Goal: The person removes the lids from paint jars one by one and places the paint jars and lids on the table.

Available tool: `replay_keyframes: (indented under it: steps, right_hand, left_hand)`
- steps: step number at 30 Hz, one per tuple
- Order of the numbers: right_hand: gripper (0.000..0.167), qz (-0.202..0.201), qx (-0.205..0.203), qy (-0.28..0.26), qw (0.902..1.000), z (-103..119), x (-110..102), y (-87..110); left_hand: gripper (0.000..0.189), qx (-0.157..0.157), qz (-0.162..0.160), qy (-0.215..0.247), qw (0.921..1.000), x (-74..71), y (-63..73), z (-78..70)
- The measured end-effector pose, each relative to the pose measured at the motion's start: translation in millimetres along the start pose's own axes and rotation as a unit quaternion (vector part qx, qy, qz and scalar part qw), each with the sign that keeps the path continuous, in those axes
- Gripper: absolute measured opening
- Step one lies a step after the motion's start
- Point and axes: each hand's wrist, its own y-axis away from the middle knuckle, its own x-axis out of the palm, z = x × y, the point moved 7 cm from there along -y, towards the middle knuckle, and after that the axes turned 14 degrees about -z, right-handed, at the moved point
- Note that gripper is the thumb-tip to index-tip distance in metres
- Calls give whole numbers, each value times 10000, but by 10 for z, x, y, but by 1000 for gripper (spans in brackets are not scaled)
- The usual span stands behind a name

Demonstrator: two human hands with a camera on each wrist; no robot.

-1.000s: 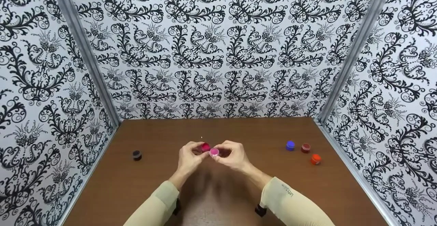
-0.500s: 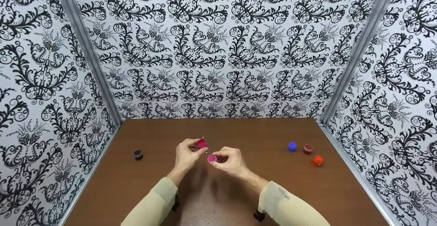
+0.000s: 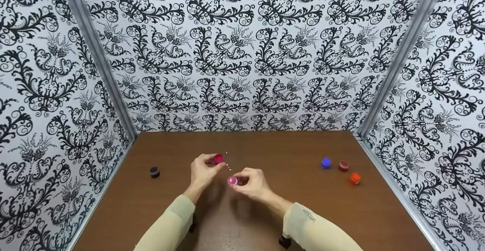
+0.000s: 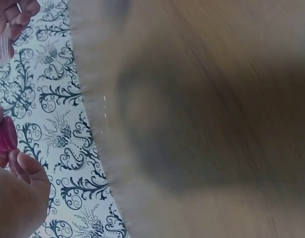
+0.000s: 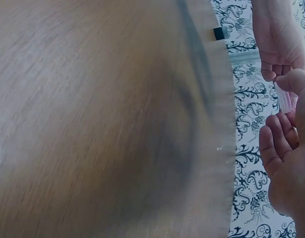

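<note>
My left hand (image 3: 201, 170) pinches a deep pink screw lid (image 3: 218, 158) between thumb and fingers, above the middle of the table. To its right and a bit nearer, my right hand (image 3: 254, 183) grips a small clear jar (image 3: 232, 181) with pink contents, its round pink top turned toward the head camera. Lid and jar are apart. In the left wrist view the lid (image 4: 5, 135) shows smooth and glossy. The jar's ribbed clear wall (image 5: 283, 97) appears in the right wrist view, partly hidden by fingers.
Blue (image 3: 326, 163), dark red (image 3: 343, 165) and orange (image 3: 355, 178) small jars stand at the right of the brown table (image 3: 265, 145). A black jar (image 3: 154, 172) stands at the left. Tiny white specks (image 3: 229, 168) lie between the hands. Patterned walls enclose the table.
The hands have drawn apart: the left hand moved left and slightly away with the lid, the right hand came nearer with the jar. More white specks show between them.
</note>
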Motion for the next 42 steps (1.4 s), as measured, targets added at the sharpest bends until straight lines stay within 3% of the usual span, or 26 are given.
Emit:
replay_keyframes:
  steps: [11,24,36,42]
  right_hand:
    - [18,464,173,380,9980,-64,261,35]
    - [19,703,25,832,9940,-95,450,32]
    - [18,969,470,1103,9880,-118,573,78]
    - [17,1158,681,928,9866,-91,648,145]
  left_hand:
    - [38,-157,-22,-600,9981,-28,-88,160]
    - [29,-371,288,-1040,9935,26,-233,389]
    - [34,-724,565,-1455,9851,60,-315,597]
    - [31,-753,678,-1602,9819,105,-295,647]
